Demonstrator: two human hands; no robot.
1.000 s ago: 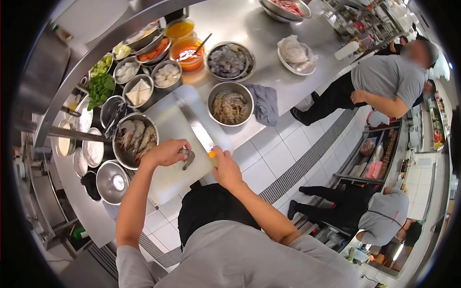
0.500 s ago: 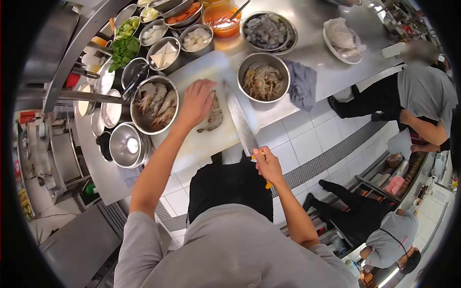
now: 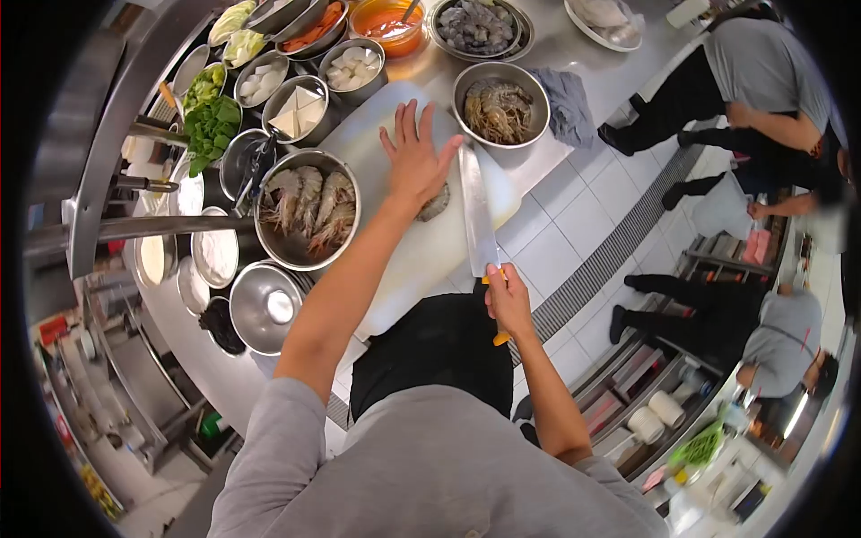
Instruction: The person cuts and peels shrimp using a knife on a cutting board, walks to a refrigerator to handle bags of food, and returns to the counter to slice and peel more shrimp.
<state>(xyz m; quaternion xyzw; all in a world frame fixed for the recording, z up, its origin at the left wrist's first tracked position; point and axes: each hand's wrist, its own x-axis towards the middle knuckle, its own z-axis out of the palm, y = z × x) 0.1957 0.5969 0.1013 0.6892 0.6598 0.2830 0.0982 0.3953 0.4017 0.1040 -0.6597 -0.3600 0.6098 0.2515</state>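
A shiny round stainless-steel bowl (image 3: 260, 316) is sitting on the counter at the person's left, and just beyond it a wider round steel bowl (image 3: 291, 253) is holding whole grey-brown shrimp. Across the rectangular white cutting board (image 3: 395, 269), a round silver bowl (image 3: 489, 75) is holding a brownish heap of shrimp parts. Farther off, a deep steel tub (image 3: 323, 131) is holding pale triangular pieces, a second deep tub (image 3: 360, 91) is holding white chunks, a round metal basin (image 3: 466, 56) is holding grey shrimp, and a clear bowl (image 3: 413, 43) is containing orange liquid.

The right hand (image 3: 507, 300) is gripping the broad steel knife with a yellow handle (image 3: 477, 206), fingers wrapped around the handle, the blade pointing away from the body along the board's right side. The left hand (image 3: 413, 154) is reaching over the board, back upward, fingers spread apart, thumb pointing toward the blade's far end. A single grey shrimp (image 3: 437, 204) is lying on the board, partly hidden beneath this hand; whether they are touching cannot be told.

Beyond the counter, a co-worker's grey shirt (image 3: 789, 336) is showing a small red marking, too small to read.
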